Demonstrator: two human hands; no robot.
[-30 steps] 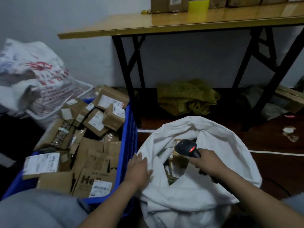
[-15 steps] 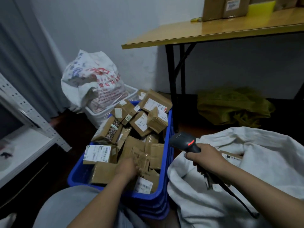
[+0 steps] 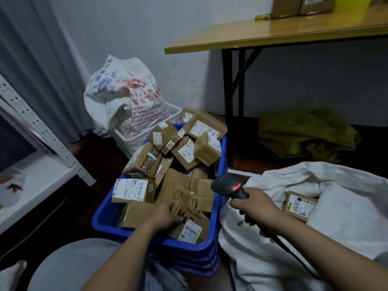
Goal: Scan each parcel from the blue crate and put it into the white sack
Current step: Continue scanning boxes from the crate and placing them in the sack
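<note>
While brown parcels [image 3: 184, 152] are heaped in the blue crate [image 3: 105, 219] at lower centre, one near-side parcel [image 3: 189, 219] is gripped by the left hand [image 3: 165, 214], fingers curled. A black scanner [image 3: 228, 185] is clasped in the right hand [image 3: 259, 208] over the white sack [image 3: 340, 227], lower right.

A printed white woven bag [image 3: 123, 95] slumps in a white plastic basket [image 3: 147, 131] by the wall, a crumpled olive-green cloth [image 3: 302, 133] lies under the yellow-topped folding table [image 3: 273, 36] carrying brown cardboard boxes [image 3: 300, 6], and grey perforated metal shelving [image 3: 42, 131] stands left.
</note>
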